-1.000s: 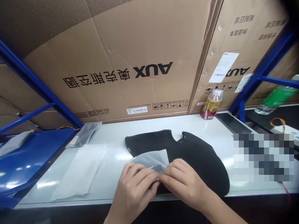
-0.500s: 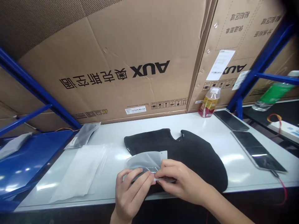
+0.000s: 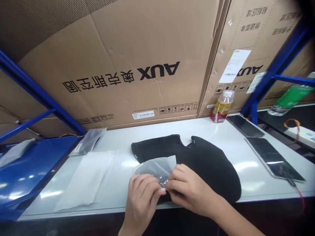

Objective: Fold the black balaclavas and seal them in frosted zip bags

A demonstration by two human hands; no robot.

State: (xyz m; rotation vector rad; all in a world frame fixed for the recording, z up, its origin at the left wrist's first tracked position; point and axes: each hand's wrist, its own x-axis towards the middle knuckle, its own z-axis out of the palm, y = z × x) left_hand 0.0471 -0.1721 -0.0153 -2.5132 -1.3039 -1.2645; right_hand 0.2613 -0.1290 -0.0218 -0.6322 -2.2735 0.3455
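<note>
A frosted plastic zip bag (image 3: pixel 157 167) lies over the front of a black fabric piece (image 3: pixel 206 160) with a notch in its far edge. My left hand (image 3: pixel 144 195) is closed on the bag's near edge, its fingers bent over it. My right hand (image 3: pixel 187 188) pinches the same edge beside it, at a small white slider (image 3: pixel 162 189). The two hands nearly meet there. What the bag holds is hard to make out; something dark shows through it.
Flat frosted bags (image 3: pixel 82 182) and a filled zip bag (image 3: pixel 88 141) lie on the white table (image 3: pixel 123 196) at left. Two phones (image 3: pixel 274 159) and a drink bottle (image 3: pixel 222 106) are at right. Large cardboard boxes (image 3: pixel 147 39) stand behind, between blue metal frames (image 3: pixel 36 88).
My left hand has shifted slightly right, its fingers now curled closer to my right hand. The bag's near edge is gathered between the hands. The black piece stays in place.
</note>
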